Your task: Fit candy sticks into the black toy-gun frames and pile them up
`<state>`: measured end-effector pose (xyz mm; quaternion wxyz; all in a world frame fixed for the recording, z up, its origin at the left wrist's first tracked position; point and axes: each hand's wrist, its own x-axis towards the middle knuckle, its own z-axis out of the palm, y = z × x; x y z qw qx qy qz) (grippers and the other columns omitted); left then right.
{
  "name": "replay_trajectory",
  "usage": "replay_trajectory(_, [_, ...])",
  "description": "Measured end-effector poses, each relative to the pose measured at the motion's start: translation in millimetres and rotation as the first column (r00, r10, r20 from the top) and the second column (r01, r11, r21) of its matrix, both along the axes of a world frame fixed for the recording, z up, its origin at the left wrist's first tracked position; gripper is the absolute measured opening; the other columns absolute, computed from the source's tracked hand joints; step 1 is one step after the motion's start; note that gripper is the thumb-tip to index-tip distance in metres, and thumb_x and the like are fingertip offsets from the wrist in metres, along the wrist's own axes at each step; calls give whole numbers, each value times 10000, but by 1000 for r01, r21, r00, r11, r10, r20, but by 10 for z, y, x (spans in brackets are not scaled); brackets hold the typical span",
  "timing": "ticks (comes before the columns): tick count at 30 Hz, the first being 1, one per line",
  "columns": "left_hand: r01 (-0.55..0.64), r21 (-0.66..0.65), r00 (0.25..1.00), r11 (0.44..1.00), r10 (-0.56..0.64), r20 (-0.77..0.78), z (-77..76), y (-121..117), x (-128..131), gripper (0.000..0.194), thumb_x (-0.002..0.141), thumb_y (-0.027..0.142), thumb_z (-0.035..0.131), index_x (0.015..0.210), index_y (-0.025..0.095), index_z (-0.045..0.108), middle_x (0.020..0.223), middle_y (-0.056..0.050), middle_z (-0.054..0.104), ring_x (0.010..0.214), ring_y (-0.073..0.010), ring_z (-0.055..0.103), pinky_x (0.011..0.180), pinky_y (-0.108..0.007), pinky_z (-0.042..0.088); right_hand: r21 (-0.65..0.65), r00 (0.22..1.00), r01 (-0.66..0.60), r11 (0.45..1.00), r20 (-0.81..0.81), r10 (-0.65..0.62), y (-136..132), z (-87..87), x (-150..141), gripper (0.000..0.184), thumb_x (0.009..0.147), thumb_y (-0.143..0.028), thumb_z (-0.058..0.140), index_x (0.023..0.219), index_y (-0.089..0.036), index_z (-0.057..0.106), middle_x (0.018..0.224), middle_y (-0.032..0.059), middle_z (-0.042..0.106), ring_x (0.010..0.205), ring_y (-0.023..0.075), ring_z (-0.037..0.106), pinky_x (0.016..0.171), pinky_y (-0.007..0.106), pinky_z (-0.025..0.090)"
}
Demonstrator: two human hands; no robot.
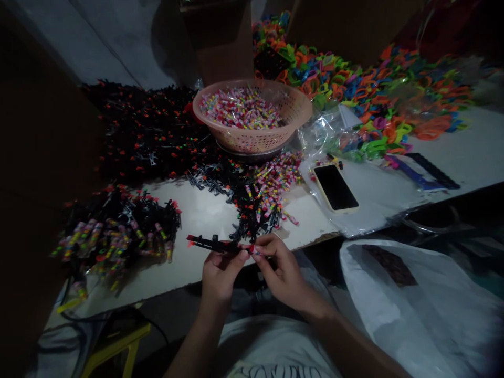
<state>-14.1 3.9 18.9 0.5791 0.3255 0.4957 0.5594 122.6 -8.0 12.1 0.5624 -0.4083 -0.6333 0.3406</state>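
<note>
My left hand [222, 266] is closed on a black toy gun [212, 243] with a red-orange tip pointing left, held just over the table's front edge. My right hand [277, 262] pinches a small candy tube [256, 250] at the gun's rear end; whether the two are joined I cannot tell. Just beyond my hands lies a heap of loose black toy guns [246, 210], with a pile of colourful candy tubes [277, 181] beside it. Toy guns with tubes on them [118, 231] are heaped to the left.
A pink plastic colander [255, 139] full of candy tubes stands at the back. Behind it to the right spread bright plastic pieces [354, 89]. A phone [336, 188] lies on clear plastic. A white sack [413, 315] hangs at lower right, and a yellow stool [118, 346] stands lower left.
</note>
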Motion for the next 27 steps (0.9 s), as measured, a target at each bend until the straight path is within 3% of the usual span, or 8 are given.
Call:
replay_trajectory(4, [-42,4,999,999,42,-34,-2,-9,6,276,563,284,832,762,152,694,752,-33,729,741,-168,671,774,-291,515,83,990,-43,996,138,31,12,56,5,114,896,-108,442,886,-221,428,953,49,542,863,145,550,743,269,469])
replay_trajectory(7, [-88,-39,996,995,88,-19,-30,-9,29,276,566,288,830,767,150,701,745,-26,728,727,-157,667,762,-276,510,195,961,-19,981,275,-36,25,14,-44,139,895,-80,393,914,-204,453,962,83,542,888,175,539,770,311,474])
replay_trajectory(10, [-105,-112,992,988,112,52,-78,17,57,282,562,268,835,776,144,700,745,-22,721,722,-145,660,732,-251,504,215,914,33,976,389,-117,53,-69,-92,122,887,-98,405,932,-190,471,945,97,554,886,200,535,771,330,473])
replay_trajectory(12, [-43,-168,984,985,70,162,-127,41,69,300,568,260,832,808,135,702,774,-30,717,738,-139,655,707,-229,498,171,857,83,982,490,-158,77,-110,-98,78,875,-137,445,921,-185,486,915,94,565,867,217,536,758,338,461])
replay_trajectory(14, [92,-236,951,967,-15,309,-190,57,72,340,594,285,819,868,119,706,851,-58,718,788,-143,655,715,-218,497,120,778,107,987,608,-158,97,-129,-79,42,864,-178,477,896,-184,503,871,86,576,826,224,540,724,334,443])
replay_trajectory(18, [284,-324,874,903,-105,474,-292,50,51,346,663,344,770,918,116,717,987,-99,711,900,-167,651,800,-232,495,49,663,5,999,748,-40,106,-143,-21,62,876,-185,459,852,-188,516,770,54,592,698,196,544,616,291,386])
replay_trajectory(21, [234,-304,913,923,-102,395,-271,37,36,379,672,365,760,954,115,716,960,-101,717,934,-195,651,828,-256,491,30,706,-29,999,708,0,100,-151,-14,95,883,-171,432,831,-190,509,739,41,599,653,176,546,588,272,359])
replay_trajectory(27, [194,-186,971,963,-162,174,-101,123,-12,437,623,399,787,936,105,709,885,-119,723,827,-208,669,770,-289,508,-69,927,10,998,374,17,142,-100,-117,59,867,-167,488,822,-201,506,739,13,597,665,149,559,596,233,389])
